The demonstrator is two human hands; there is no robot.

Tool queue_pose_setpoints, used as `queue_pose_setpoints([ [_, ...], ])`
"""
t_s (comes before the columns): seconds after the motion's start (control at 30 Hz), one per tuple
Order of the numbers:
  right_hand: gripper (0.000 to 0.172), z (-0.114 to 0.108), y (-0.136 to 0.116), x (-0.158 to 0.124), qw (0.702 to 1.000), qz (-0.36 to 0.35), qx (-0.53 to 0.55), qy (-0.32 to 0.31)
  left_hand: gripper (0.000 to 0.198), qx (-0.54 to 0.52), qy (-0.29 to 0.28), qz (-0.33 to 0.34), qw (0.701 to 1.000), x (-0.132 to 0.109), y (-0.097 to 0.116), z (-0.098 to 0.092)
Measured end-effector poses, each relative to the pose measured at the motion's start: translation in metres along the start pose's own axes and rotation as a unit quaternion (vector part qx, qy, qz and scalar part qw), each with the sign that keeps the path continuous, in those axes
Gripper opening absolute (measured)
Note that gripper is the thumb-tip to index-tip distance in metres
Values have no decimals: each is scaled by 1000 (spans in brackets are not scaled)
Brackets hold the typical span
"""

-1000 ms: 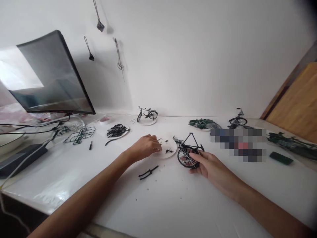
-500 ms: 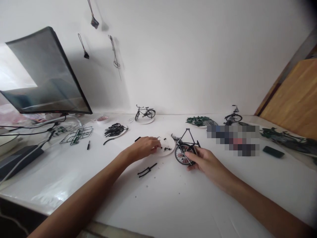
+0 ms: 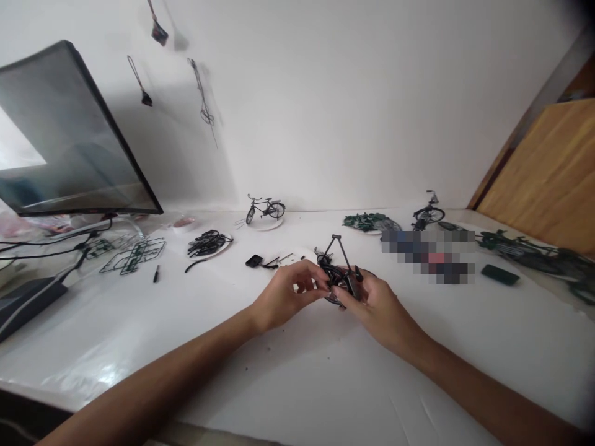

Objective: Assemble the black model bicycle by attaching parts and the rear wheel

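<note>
Across the white worktop (image 3: 111,347), a dark curved monitor (image 3: 69,136) stands at my far left and a wooden panel (image 3: 548,173) rises at the right. Along the back, one model bicycle (image 3: 266,209) sits on a plate, with another model bicycle (image 3: 428,215) further right. Nearer, a green parts frame (image 3: 132,256) lies left of a plate of black pieces (image 3: 207,244). Directly in front of me, a small black bicycle frame (image 3: 339,272) stands tilted, with its wheel attached. My left grip (image 3: 288,296) and right grip (image 3: 376,306) come together, both clamped on it. Just behind them, a white plate (image 3: 290,255) holds thin parts and a small black block (image 3: 253,261).
</note>
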State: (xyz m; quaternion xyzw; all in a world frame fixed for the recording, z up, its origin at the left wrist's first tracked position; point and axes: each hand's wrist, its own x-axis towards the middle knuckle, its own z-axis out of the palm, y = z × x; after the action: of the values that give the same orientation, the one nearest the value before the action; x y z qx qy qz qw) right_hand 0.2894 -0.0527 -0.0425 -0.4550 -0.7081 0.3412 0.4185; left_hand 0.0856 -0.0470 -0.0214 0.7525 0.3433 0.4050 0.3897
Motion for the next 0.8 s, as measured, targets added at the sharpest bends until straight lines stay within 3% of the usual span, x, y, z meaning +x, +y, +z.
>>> queue_pose_setpoints([
  [0.2, 23, 4, -2, -2, 999, 21, 26, -9, 7, 66, 40, 8, 997, -3, 5, 1],
  [0.8, 26, 5, -8, -4, 999, 30, 39, 22, 6, 125, 33, 32, 991, -5, 8, 0],
])
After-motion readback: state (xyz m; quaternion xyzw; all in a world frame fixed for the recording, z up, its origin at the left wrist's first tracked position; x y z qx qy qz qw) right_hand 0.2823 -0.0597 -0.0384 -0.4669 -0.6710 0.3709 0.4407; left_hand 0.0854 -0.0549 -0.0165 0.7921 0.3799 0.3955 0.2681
